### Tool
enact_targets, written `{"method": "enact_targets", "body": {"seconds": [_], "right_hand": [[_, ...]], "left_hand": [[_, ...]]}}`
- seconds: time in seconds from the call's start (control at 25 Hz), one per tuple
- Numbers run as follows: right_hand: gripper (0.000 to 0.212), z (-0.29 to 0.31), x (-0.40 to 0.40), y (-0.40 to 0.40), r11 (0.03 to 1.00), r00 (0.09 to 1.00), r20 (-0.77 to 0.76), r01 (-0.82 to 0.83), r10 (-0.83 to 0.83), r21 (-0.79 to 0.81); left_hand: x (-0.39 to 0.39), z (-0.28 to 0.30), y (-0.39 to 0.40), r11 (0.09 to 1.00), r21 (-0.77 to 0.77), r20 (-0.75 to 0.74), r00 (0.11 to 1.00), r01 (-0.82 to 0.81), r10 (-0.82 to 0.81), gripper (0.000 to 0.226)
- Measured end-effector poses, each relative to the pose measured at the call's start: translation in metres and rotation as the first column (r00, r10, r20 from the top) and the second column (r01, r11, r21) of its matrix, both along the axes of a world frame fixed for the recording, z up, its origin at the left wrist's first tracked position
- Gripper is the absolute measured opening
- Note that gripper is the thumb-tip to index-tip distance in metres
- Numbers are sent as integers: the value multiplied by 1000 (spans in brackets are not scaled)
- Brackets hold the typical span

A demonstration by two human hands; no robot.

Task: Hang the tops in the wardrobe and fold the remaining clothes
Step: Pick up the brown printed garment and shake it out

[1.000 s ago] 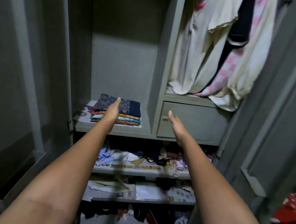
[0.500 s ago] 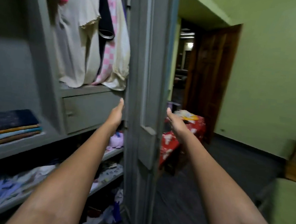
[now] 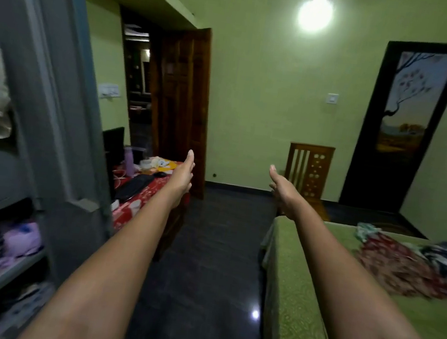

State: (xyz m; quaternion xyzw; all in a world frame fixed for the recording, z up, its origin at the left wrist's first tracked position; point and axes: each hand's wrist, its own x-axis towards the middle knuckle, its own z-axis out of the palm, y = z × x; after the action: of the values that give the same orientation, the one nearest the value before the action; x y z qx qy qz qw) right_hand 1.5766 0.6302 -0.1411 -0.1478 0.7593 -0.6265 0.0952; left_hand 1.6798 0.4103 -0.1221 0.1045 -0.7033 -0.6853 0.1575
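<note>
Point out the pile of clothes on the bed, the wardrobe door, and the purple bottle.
pile of clothes (image 3: 402,267), head view, on the red patterned garment.
wardrobe door (image 3: 62,108), head view, on its grey panel.
purple bottle (image 3: 129,161), head view, on its body.

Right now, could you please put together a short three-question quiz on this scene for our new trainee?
1. True or false: the left hand is gripping a garment.
2. Where does the pile of clothes lie? A) on the green bed B) on the red-covered table C) on the dark floor
3. Fill in: the grey wardrobe door stands on the person's ____ side.

Key:
1. False; both it and the right hand are held out with straight fingers, holding nothing.
2. A
3. left
</note>
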Motion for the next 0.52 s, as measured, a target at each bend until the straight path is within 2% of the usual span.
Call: {"method": "enact_targets", "body": {"seconds": [0.28, 0.52], "right_hand": [[79, -15, -130, 28, 996, 997, 3, 74, -74, 46], [79, 22, -275, 10, 994, 995, -46, 91, -89, 53]], "left_hand": [[-153, -9, 9, 997, -74, -49, 998, 28, -32, 66], [-301, 16, -10, 997, -79, -58, 998, 17, -22, 71]]}}
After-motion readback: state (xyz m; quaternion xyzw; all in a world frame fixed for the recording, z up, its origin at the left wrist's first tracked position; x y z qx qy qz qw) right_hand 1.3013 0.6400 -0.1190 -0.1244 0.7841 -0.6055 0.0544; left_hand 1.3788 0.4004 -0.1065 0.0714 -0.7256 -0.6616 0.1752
